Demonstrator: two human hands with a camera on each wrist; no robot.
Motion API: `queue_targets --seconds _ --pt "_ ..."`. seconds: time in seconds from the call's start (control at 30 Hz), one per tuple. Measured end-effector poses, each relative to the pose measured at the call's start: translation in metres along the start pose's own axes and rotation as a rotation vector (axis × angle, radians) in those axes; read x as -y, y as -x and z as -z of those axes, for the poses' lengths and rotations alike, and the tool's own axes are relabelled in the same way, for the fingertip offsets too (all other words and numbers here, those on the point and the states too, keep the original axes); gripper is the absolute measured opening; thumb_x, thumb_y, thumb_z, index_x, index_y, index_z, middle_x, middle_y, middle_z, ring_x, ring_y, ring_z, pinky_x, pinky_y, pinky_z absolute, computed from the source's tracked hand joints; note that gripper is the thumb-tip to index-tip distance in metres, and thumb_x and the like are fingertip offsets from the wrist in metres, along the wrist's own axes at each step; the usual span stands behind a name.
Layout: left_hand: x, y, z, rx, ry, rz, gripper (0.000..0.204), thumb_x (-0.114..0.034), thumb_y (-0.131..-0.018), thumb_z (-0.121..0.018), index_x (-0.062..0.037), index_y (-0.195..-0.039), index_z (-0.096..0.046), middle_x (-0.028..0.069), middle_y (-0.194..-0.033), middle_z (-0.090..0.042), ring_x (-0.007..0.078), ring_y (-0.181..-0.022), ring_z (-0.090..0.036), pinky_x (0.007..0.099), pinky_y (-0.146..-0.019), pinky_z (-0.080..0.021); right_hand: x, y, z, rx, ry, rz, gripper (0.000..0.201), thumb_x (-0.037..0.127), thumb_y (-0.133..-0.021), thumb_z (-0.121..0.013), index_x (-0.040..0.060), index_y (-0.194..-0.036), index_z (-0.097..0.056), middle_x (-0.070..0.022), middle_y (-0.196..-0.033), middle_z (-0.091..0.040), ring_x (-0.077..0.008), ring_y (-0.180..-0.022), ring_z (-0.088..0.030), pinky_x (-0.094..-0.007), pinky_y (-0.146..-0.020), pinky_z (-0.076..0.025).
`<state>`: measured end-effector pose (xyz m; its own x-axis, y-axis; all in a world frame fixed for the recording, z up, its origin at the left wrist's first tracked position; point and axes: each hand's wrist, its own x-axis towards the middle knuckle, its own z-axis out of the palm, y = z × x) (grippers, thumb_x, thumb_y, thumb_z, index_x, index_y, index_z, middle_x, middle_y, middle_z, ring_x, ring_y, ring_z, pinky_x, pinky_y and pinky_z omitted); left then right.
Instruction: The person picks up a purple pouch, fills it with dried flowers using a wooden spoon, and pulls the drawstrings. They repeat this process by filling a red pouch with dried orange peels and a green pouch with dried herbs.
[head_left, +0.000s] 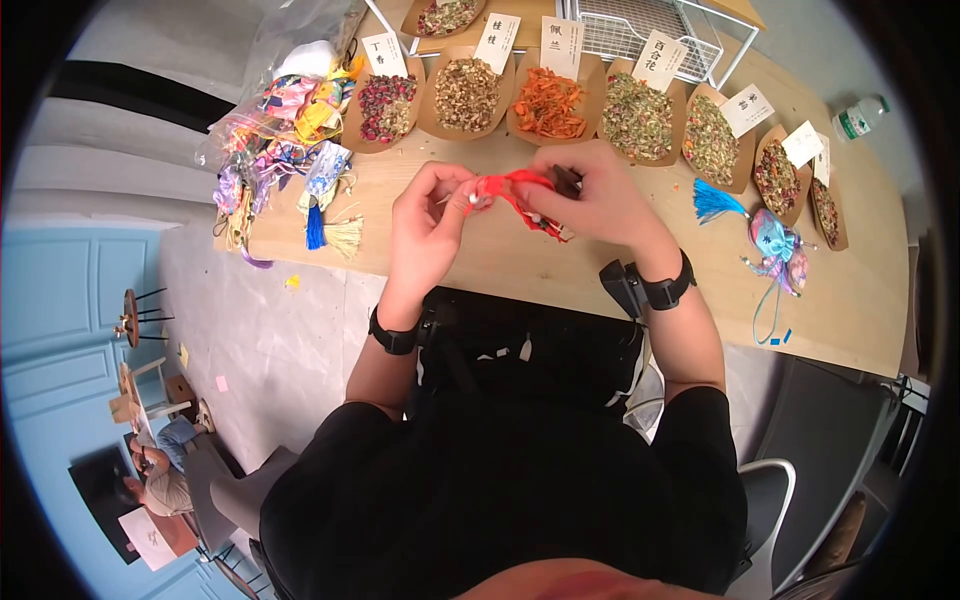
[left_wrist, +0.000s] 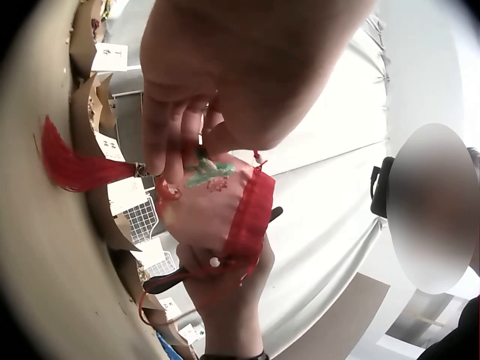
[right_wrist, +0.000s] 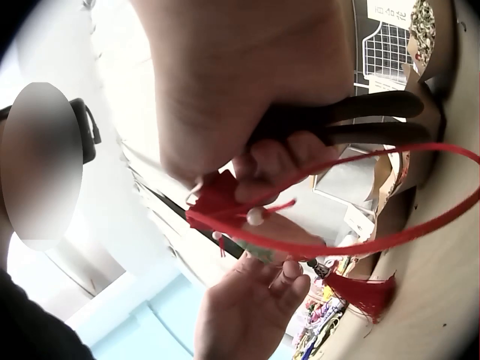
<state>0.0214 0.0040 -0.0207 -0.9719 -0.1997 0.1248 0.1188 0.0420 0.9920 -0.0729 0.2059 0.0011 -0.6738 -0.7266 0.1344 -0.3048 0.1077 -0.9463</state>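
Observation:
In the head view my left hand (head_left: 425, 220) and right hand (head_left: 605, 195) meet over the table's near part, with a red-trimmed drawstring sachet (left_wrist: 206, 210) between them. Pale cloth with green embroidery makes up its body; a red band (left_wrist: 251, 206) runs round the mouth. My left fingers pinch the end where a red tassel (left_wrist: 82, 161) hangs. My right fingers grip the red mouth, and also hold a dark two-armed tool, like tongs (right_wrist: 375, 112), against the palm. From the mouth a red cord (right_wrist: 367, 246) with a white bead (right_wrist: 256, 216) loops loosely.
Cardboard trays of dried herbs, including an orange one (head_left: 550, 105), line the table's far side with name cards. Left lies a heap of colourful sachets (head_left: 300, 110) in clear plastic. A blue-purple sachet (head_left: 775, 240) sits at right, and a bottle (head_left: 860, 118) beyond the trays.

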Motion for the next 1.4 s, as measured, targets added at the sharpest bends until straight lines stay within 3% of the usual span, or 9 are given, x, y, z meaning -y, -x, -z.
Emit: queue_targets --seconds 0.13,0.27,0.37,0.4,0.5,0.7,0.97,1.27,1.4 --pt "0.001 -0.001 -0.023 -0.366 -0.212 -0.230 0.017 -0.005 -0.092 -0.066 0.0005 -0.105 -0.056 0.0079 -0.096 -0.066 0.0156 -0.085 -0.064 0.0300 -0.081 -0.053 -0.015 -0.006 -0.008 -0.180 -0.117 -0.026 0.022 0.020 -0.088 -0.069 0.0029 -0.075 -0.064 0.0069 -0.055 -0.043 -0.0020 -0.053 -0.037 -0.0237 -0.048 -0.028" --pt "-0.008 0.008 -0.034 -0.057 -0.413 -0.315 0.027 -0.011 -0.084 -0.076 -0.0014 -0.101 -0.057 0.0093 -0.091 -0.067 0.0159 -0.082 -0.065 0.0310 -0.078 -0.053 -0.022 -0.010 -0.011 -0.204 -0.172 -0.077 0.025 0.019 -0.089 -0.070 0.0038 -0.071 -0.062 0.0081 -0.056 -0.044 -0.0013 -0.055 -0.035 -0.0236 -0.049 -0.028" --pt "-0.022 0.009 -0.039 0.070 -0.377 -0.088 0.020 -0.005 -0.089 -0.069 0.0007 -0.105 -0.059 0.0058 -0.090 -0.069 0.0143 -0.086 -0.067 0.0289 -0.082 -0.052 -0.022 -0.009 -0.009 -0.151 -0.176 -0.131 0.015 0.017 -0.091 -0.068 0.0029 -0.088 -0.067 0.0080 -0.064 -0.054 0.0002 -0.058 -0.041 -0.0211 -0.050 -0.031" --pt "-0.018 0.008 -0.038 0.072 -0.321 -0.071 0.021 -0.007 -0.089 -0.070 0.0010 -0.104 -0.059 0.0067 -0.089 -0.069 0.0148 -0.085 -0.068 0.0293 -0.081 -0.053 -0.021 -0.009 -0.008 -0.141 -0.162 -0.146 0.015 0.016 -0.092 -0.068 0.0022 -0.097 -0.071 0.0079 -0.069 -0.059 0.0009 -0.059 -0.044 -0.0199 -0.051 -0.032" --pt "-0.008 0.005 -0.029 0.084 -0.222 -0.030 0.022 -0.009 -0.088 -0.072 0.0019 -0.104 -0.061 0.0090 -0.087 -0.071 0.0156 -0.083 -0.069 0.0299 -0.079 -0.054 -0.017 -0.009 -0.009 -0.200 -0.181 -0.143 0.030 0.019 -0.089 -0.071 0.0044 -0.067 -0.058 0.0082 -0.056 -0.044 -0.0011 -0.055 -0.036 -0.0230 -0.049 -0.028" --pt "-0.012 0.009 -0.026 0.098 -0.183 0.032 0.022 -0.011 -0.091 -0.069 0.0039 -0.105 -0.063 0.0114 -0.091 -0.072 0.0163 -0.088 -0.070 0.0300 -0.081 -0.053 -0.021 -0.010 -0.015 -0.212 -0.047 -0.045 0.014 0.015 -0.090 -0.071 0.0033 -0.083 -0.068 0.0097 -0.062 -0.051 0.0011 -0.056 -0.037 -0.0196 -0.050 -0.026" --pt "-0.013 0.010 -0.026 0.207 -0.197 0.100 0.036 -0.017 -0.089 -0.072 0.0023 -0.117 -0.062 0.0067 -0.098 -0.070 0.0131 -0.097 -0.066 0.0291 -0.089 -0.049 -0.015 -0.011 -0.017 -0.195 -0.139 -0.043 0.031 0.015 -0.088 -0.073 0.0039 -0.068 -0.052 0.0084 -0.058 -0.044 -0.0004 -0.057 -0.038 -0.0201 -0.050 -0.030" --pt "-0.008 0.008 -0.020 0.228 -0.306 0.010 0.026 -0.012 -0.094 -0.063 0.0043 -0.115 -0.061 0.0076 -0.097 -0.071 0.0139 -0.094 -0.067 0.0286 -0.084 -0.051 -0.014 -0.010 -0.016 -0.148 -0.097 -0.012 0.032 0.014 -0.088 -0.074 0.0044 -0.068 -0.050 0.0083 -0.058 -0.041 -0.0007 -0.056 -0.034 -0.0218 -0.049 -0.026" --pt "-0.001 0.005 -0.009 0.155 -0.111 0.102 0.019 -0.014 -0.097 -0.058 0.0029 -0.105 -0.062 0.0078 -0.083 -0.069 0.0122 -0.076 -0.066 0.0266 -0.068 -0.051 -0.019 -0.010 -0.015 -0.156 -0.020 0.011 0.034 0.015 -0.088 -0.074 0.0033 -0.068 -0.050 0.0063 -0.057 -0.039 -0.0028 -0.055 -0.030 -0.0240 -0.049 -0.025"
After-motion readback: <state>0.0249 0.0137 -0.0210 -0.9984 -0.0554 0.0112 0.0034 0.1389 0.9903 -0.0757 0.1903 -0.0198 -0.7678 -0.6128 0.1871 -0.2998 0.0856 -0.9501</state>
